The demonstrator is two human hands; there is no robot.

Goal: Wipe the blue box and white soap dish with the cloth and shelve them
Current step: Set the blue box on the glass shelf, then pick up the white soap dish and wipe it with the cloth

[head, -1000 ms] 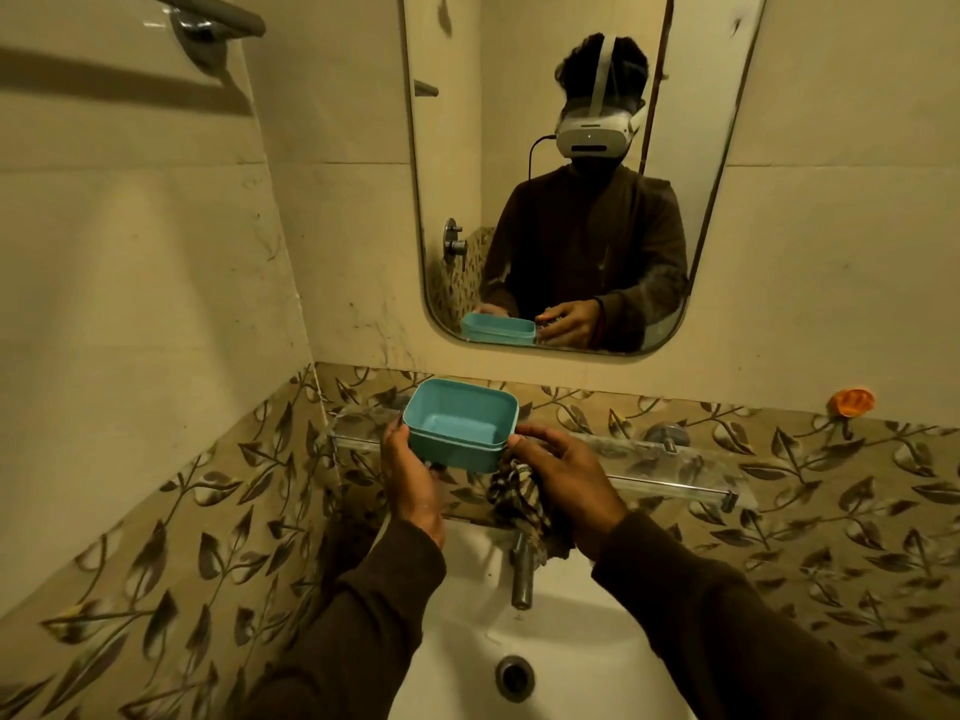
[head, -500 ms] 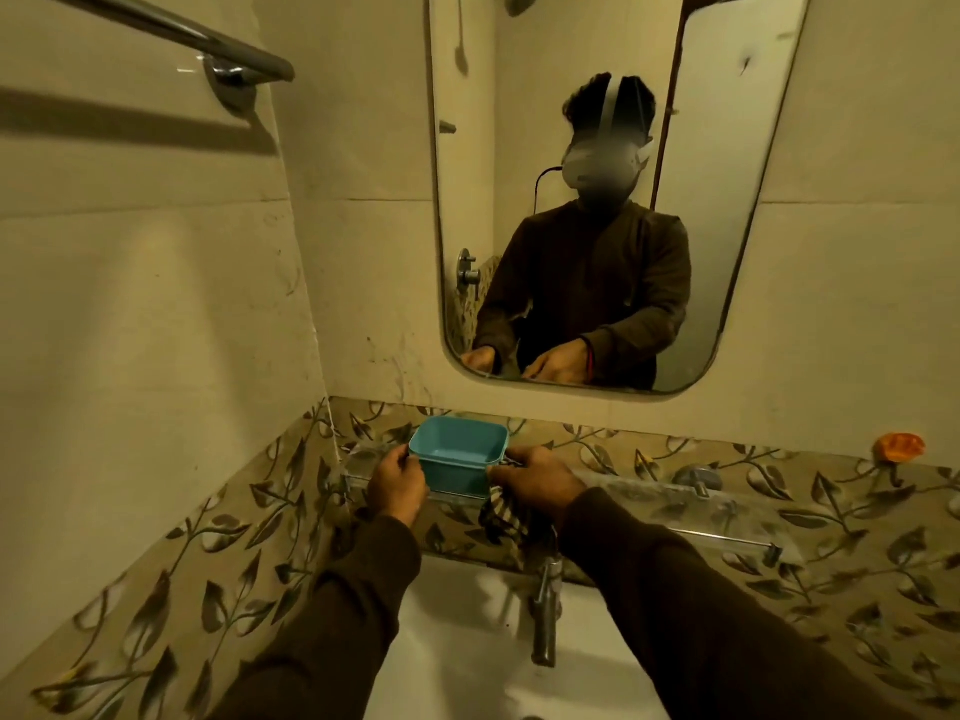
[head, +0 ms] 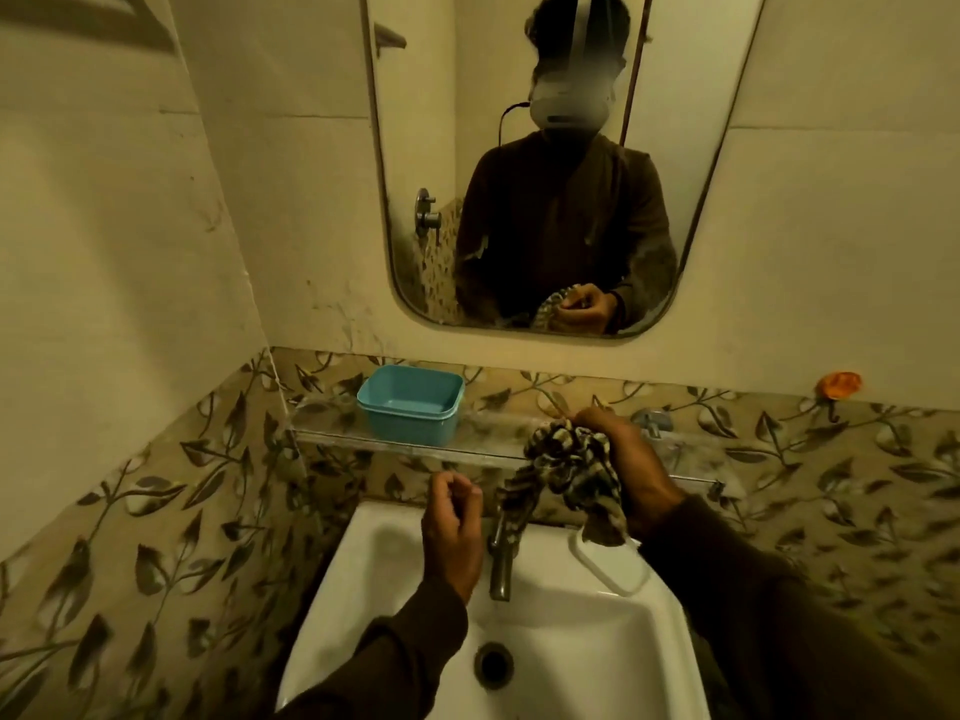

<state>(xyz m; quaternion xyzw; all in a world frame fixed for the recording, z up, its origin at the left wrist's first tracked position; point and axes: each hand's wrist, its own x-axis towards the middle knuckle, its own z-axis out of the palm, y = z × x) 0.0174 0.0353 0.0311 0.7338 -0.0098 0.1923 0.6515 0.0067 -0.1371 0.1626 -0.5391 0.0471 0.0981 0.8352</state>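
The blue box (head: 410,403) stands upright on the left part of the glass shelf (head: 488,449), with no hand on it. My left hand (head: 451,532) hovers below the shelf over the sink, fingers loosely curled and empty. My right hand (head: 631,459) grips a checked cloth (head: 563,467) that hangs down in front of the shelf, right of the box. The white soap dish (head: 610,566) rests on the sink's right rim, partly hidden by the cloth and my right sleeve.
A white sink (head: 545,636) with a metal tap (head: 503,556) and a drain (head: 493,663) lies below. A mirror (head: 540,163) hangs above the shelf. An orange hook (head: 839,385) sticks to the wall at the right. A tiled wall closes the left side.
Both hands have let go of the blue box, which now stands on the glass shelf. My left hand dropped toward the sink; my right hand moved right with the cloth.
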